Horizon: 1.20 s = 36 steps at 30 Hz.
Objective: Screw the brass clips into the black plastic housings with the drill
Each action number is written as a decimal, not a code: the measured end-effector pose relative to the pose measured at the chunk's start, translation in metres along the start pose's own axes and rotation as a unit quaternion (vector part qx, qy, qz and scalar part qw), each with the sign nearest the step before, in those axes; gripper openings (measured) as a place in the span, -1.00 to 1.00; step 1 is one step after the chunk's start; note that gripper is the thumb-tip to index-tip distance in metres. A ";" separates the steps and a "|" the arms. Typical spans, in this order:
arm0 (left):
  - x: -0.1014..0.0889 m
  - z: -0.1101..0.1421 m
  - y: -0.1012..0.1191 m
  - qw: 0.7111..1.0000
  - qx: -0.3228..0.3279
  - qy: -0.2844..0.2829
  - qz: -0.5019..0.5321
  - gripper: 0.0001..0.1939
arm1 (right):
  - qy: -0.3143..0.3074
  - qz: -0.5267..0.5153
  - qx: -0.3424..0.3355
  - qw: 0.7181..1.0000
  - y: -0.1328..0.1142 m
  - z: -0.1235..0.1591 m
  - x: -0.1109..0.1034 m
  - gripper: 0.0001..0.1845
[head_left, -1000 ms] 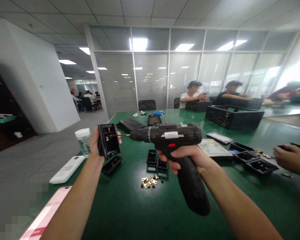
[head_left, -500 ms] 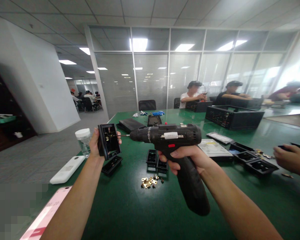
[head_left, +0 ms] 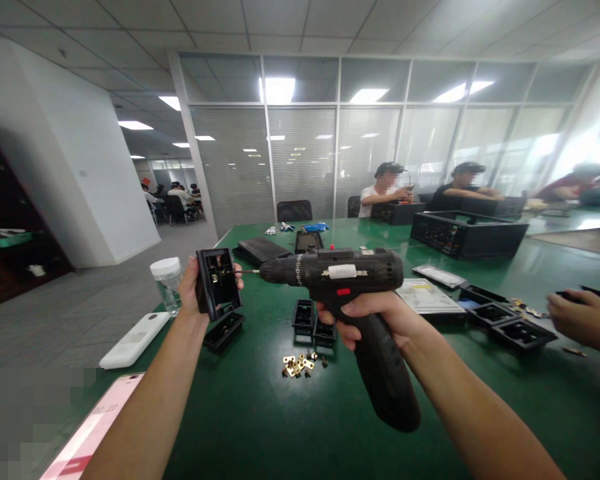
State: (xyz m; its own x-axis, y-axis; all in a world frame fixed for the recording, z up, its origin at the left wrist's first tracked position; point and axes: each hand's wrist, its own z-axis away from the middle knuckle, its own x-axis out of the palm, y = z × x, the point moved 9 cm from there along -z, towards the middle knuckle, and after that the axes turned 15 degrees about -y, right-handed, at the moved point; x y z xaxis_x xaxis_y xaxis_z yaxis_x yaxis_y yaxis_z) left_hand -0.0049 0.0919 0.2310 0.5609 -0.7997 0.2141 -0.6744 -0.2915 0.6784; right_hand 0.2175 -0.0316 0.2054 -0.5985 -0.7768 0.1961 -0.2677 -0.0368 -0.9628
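Observation:
My left hand (head_left: 190, 287) is closed around a black plastic frame (head_left: 211, 293), held upright above the table with its open side turned right. Small brass pieces show inside it. In my right hand (head_left: 380, 313) is a black cordless drill (head_left: 337, 267), gripped by its handle and lying level. Its thin bit reaches left into the frame; the very tip is hard to make out. Under the frame lies a similar black frame (head_left: 225, 331). Two more black frames (head_left: 304, 317) stand below the drill, and brass plates with dark screws (head_left: 297, 365) lie in a small pile in front.
On the left are a clear jar with a white lid (head_left: 166, 283), a white device (head_left: 135, 339) and a pink phone (head_left: 97, 427). A co-worker's hand (head_left: 575, 313) is at the right beside black frames (head_left: 523, 332). Large black cases (head_left: 467, 237) stand farther back on the green table (head_left: 250, 420).

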 end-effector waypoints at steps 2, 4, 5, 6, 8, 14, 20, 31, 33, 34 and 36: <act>0.000 0.000 0.000 1.000 -0.002 0.000 0.004 -0.51 | -0.003 -0.003 -0.001 1.000 0.000 0.000 0.001 -0.73; -0.001 0.000 0.000 1.000 -0.001 0.008 0.004 -0.51 | -0.005 -0.008 -0.002 1.000 0.000 0.000 0.001 -0.74; -0.001 0.001 0.000 1.000 0.001 0.012 0.003 -0.51 | -0.007 -0.010 -0.002 1.000 0.000 0.000 0.001 -0.75; -0.002 0.001 0.000 1.000 0.002 0.016 0.002 -0.52 | -0.009 -0.011 -0.002 1.000 0.000 0.000 0.001 -0.74; -0.002 0.002 0.000 1.000 0.001 0.020 0.002 -0.52 | -0.011 -0.009 -0.002 1.000 0.001 0.000 0.001 -0.71; -0.006 0.003 -0.003 0.999 -0.006 0.022 0.028 -0.55 | -0.008 -0.006 -0.004 1.000 0.002 0.001 -0.001 -0.70; -0.011 0.004 -0.005 0.999 -0.008 0.025 0.044 -0.56 | -0.004 -0.002 0.001 1.000 0.003 0.001 -0.003 -0.68; -0.010 0.004 -0.005 0.998 -0.013 0.048 0.035 -0.54 | -0.005 0.005 0.001 1.000 0.000 0.001 -0.001 -0.71; -0.011 0.004 -0.004 0.998 -0.009 0.048 0.029 -0.53 | -0.002 0.013 0.002 1.000 0.000 0.001 -0.001 -0.70; -0.011 0.004 -0.004 0.999 -0.008 0.045 0.027 -0.53 | -0.001 0.014 0.002 1.000 0.000 0.001 -0.001 -0.71; -0.010 0.004 -0.004 0.999 -0.008 0.035 0.029 -0.54 | -0.003 0.011 -0.001 1.000 0.000 0.001 0.000 -0.71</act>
State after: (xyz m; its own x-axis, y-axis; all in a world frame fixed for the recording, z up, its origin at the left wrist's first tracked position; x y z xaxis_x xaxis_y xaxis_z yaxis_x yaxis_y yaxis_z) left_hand -0.0094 0.0992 0.2234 0.5541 -0.7759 0.3017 -0.6990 -0.2368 0.6748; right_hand 0.2181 -0.0321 0.2057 -0.5992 -0.7813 0.1746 -0.2562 -0.0195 -0.9664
